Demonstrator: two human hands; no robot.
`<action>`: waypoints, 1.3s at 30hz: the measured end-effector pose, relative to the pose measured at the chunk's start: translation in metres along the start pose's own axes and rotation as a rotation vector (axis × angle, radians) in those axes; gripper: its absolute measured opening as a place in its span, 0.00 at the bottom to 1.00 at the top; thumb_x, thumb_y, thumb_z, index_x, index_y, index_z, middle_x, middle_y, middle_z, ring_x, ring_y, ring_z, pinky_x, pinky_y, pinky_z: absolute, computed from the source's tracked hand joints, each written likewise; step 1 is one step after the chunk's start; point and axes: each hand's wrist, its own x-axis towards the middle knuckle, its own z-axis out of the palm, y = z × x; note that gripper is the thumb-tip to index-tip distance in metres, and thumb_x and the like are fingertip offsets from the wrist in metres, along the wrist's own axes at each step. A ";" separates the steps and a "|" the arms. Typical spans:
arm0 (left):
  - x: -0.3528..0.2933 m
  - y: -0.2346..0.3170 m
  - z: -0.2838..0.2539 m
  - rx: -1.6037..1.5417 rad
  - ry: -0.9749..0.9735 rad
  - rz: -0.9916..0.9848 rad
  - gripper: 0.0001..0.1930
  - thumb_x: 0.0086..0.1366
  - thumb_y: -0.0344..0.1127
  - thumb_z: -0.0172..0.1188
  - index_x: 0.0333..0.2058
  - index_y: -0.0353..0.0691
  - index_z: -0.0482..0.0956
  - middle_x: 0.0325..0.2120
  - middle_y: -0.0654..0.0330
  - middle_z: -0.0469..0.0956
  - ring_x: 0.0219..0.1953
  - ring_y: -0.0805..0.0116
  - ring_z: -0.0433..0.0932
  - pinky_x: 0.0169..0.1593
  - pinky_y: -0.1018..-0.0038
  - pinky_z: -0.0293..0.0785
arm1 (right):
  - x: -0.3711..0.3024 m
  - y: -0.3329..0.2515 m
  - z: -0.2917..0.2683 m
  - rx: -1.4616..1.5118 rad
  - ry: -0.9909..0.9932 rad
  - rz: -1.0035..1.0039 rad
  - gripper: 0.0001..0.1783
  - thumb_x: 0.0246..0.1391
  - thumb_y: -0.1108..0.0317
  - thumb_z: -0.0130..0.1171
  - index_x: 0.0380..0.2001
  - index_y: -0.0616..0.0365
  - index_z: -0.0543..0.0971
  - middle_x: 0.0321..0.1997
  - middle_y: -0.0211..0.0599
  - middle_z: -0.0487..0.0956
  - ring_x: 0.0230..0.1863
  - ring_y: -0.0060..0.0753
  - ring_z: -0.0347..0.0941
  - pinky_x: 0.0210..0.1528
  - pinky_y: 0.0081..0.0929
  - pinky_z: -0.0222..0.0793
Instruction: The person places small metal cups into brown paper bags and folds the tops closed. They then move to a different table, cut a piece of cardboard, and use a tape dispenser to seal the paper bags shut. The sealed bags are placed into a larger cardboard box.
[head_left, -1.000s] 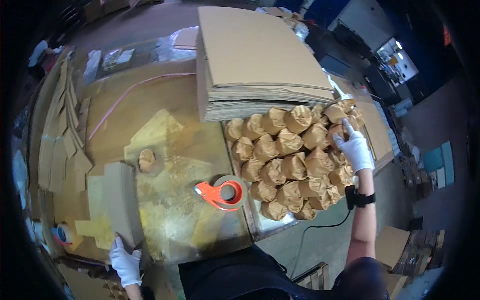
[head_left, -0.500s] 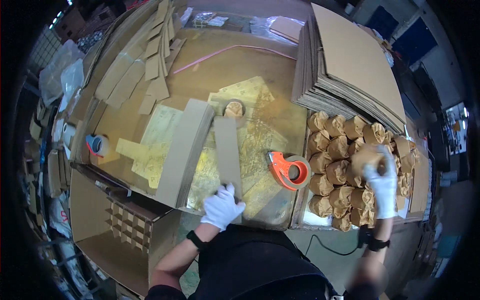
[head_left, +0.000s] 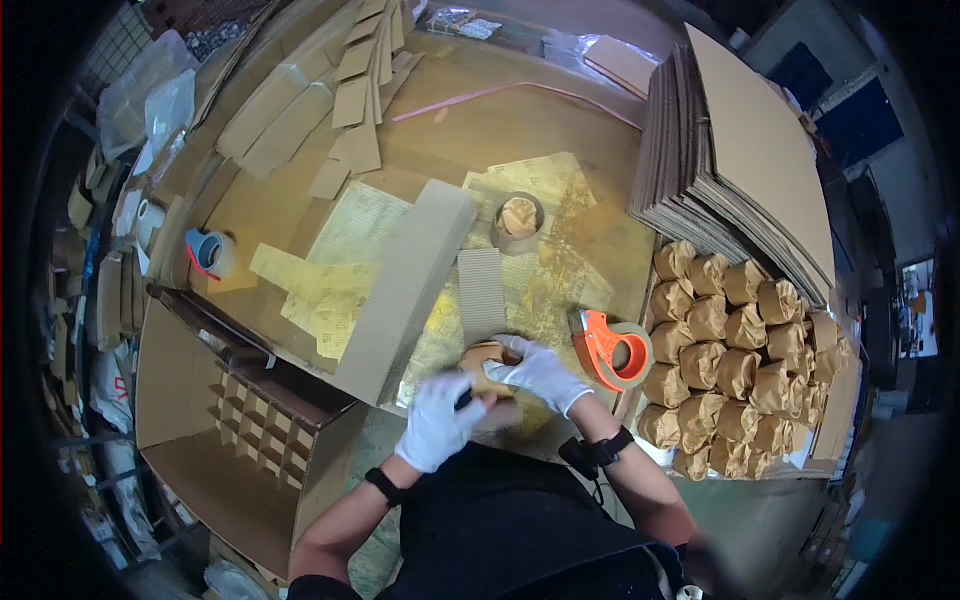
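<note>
At the near edge of the worktable, my right hand [head_left: 545, 375] is closed on a brown paper-wrapped piece [head_left: 483, 358]. The piece rests over the near part of a narrow corrugated cardboard strip [head_left: 482, 290]. My left hand [head_left: 437, 422] is just left of the piece, its fingers smeared by motion. By those fingertips is a blurred brownish patch, perhaps the strip's near end; whether the hand grips it does not show. Beyond the strip stands another paper-wrapped piece [head_left: 519, 216] with a cardboard band around it. A stack of strips [head_left: 405, 290] lies left of my hands.
An orange tape dispenser [head_left: 610, 350] lies to the right. Farther right are rows of paper-wrapped pieces [head_left: 705, 365], with a tall stack of cardboard sheets [head_left: 770, 150] behind. At lower left stands an open carton [head_left: 190, 440] with a divider grid [head_left: 262, 425]. A blue tape roll [head_left: 210, 252] lies far left.
My right hand has come from the rows on the right to the near table edge with a wrapped piece. The strip now shows its ridged face. The view has shifted slightly.
</note>
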 end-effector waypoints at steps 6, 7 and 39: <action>0.035 -0.045 0.095 -0.690 0.279 -0.639 0.20 0.65 0.29 0.58 0.55 0.33 0.74 0.67 0.43 0.62 0.65 0.52 0.67 0.66 0.62 0.64 | 0.045 -0.017 -0.016 -0.117 0.352 -0.046 0.55 0.52 0.30 0.59 0.66 0.68 0.64 0.60 0.60 0.75 0.63 0.55 0.71 0.66 0.38 0.64; 0.044 -0.047 0.105 -0.637 0.324 -0.707 0.19 0.65 0.30 0.58 0.54 0.32 0.74 0.68 0.41 0.57 0.66 0.47 0.65 0.67 0.61 0.63 | 0.047 -0.015 -0.015 0.085 0.380 -0.135 0.51 0.55 0.27 0.51 0.61 0.68 0.71 0.55 0.62 0.78 0.60 0.57 0.73 0.62 0.39 0.67; 0.045 0.012 0.064 0.004 -0.136 -0.372 0.44 0.47 0.52 0.71 0.65 0.50 0.67 0.47 0.46 0.73 0.46 0.47 0.75 0.47 0.55 0.76 | -0.088 -0.024 -0.073 -1.265 0.776 0.107 0.34 0.42 0.28 0.64 0.17 0.51 0.80 0.14 0.38 0.75 0.20 0.39 0.77 0.22 0.39 0.69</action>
